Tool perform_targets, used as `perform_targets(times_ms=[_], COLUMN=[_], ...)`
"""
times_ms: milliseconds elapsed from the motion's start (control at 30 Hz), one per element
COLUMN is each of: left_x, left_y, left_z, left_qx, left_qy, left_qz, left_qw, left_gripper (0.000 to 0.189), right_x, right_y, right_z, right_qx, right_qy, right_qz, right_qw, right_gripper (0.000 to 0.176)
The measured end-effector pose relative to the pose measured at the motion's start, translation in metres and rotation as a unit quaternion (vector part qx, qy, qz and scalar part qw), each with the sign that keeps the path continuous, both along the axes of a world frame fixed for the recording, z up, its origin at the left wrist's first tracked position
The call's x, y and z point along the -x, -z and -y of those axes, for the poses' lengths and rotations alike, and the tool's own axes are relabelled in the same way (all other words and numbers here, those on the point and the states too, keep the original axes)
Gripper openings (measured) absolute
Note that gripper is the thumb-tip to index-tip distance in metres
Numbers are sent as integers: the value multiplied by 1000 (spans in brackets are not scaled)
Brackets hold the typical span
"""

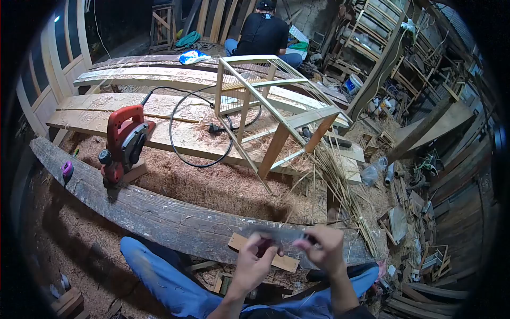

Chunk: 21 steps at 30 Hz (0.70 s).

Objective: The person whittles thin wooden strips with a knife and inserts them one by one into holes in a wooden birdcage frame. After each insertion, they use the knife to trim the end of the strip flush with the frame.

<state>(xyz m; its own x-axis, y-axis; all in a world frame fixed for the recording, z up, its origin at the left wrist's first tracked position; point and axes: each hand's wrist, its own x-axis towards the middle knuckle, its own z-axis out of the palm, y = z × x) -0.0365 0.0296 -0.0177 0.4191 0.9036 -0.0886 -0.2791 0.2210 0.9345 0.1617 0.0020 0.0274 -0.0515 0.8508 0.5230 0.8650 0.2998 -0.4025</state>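
My right hand is closed around the handle of what looks like a knife; its flat grey blade is smeared by motion and reaches left over my other hand. The fingers of my left hand are curled in a pinch just below the blade, and what they hold is hidden. Beneath both hands lies a small light wooden board, across the near edge of a weathered plank. Thin bamboo strips lean in a bundle just beyond my right hand.
A red electric planer stands on the left, near a black cable. A wooden cage-like frame rests on planks ahead. Purple tape-like item sits far left. Shavings cover the ground. Another person sits at the back.
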Motion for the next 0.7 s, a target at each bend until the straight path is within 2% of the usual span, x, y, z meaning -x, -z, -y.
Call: perform_targets(times_ms=[67,100,167,200,233,300,367,433,567,700], left_x=[-3,0,8,12,18,33,42,46,43,39], left_y=[1,0,0,6,9,14,9,-2,13,14], left_z=[-2,-3,-4,-4,-3,-2,4,9,21,22], left_qx=[26,29,96,50,55,-38,-42,-18,-59,-67], left_qy=[-7,-9,14,-18,-18,-36,-55,-63,-111,-120], left_qz=[74,73,41,-10,-15,-156,-195,-276,-339,-367], left_qw=[997,997,994,999,998,986,978,959,932,920], left_gripper=[16,16,21,18,18,16,15,15,14,12], right_x=[-12,-9,0,3,4,11,24,37,46,46], right_y=[7,5,-5,3,12,29,33,34,41,44], right_z=[-6,-4,2,5,7,9,10,10,13,15], right_qx=[24,27,135,148,153,138,146,139,131,102], right_qy=[81,79,118,57,57,-50,-57,-68,-110,-100], right_qz=[-44,-45,-56,-114,-117,-89,-76,-15,59,119], right_qw=[995,995,982,981,979,985,985,988,983,983], right_gripper=[31,31,34,36,36,30,27,24,23,23])
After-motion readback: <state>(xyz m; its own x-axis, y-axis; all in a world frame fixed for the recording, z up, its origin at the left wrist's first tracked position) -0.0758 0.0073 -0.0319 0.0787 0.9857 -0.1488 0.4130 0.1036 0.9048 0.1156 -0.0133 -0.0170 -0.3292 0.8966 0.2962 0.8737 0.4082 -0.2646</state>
